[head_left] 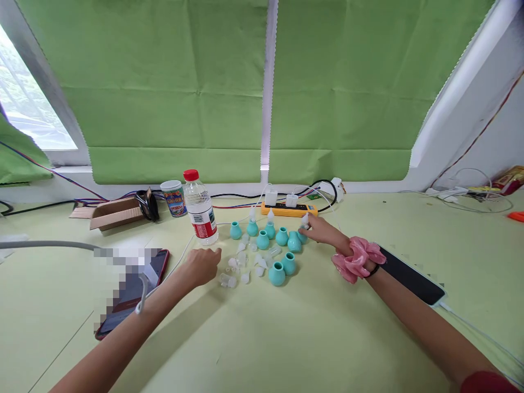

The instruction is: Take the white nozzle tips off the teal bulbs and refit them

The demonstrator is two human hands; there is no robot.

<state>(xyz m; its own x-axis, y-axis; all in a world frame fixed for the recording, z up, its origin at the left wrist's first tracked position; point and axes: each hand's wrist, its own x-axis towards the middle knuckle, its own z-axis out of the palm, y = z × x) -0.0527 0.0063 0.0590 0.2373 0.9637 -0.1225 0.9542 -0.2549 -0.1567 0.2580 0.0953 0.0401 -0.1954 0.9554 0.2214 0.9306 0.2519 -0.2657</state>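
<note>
Several small teal rubber squeeze bulbs (277,274) stand grouped in the middle of the table, most with open necks. Two at the back carry upright translucent pointed nozzles (271,216). At the group's right edge, my right hand (321,229) pinches the translucent nozzle (305,220) on another teal bulb (302,236), which the fingers partly cover. My left hand (202,267) is loosely closed, its index finger jutting forward, with nothing visible in it. Just right of it lie loose translucent plastic parts (242,258), some tube-shaped and some cone-shaped.
A red-capped water bottle (200,210) stands behind my left hand, beside a printed cup (174,197) and an open cardboard box (117,214). A yellow power strip (289,209) lies behind the bulbs. Phones lie at left (135,295) and right (409,273), with cables around.
</note>
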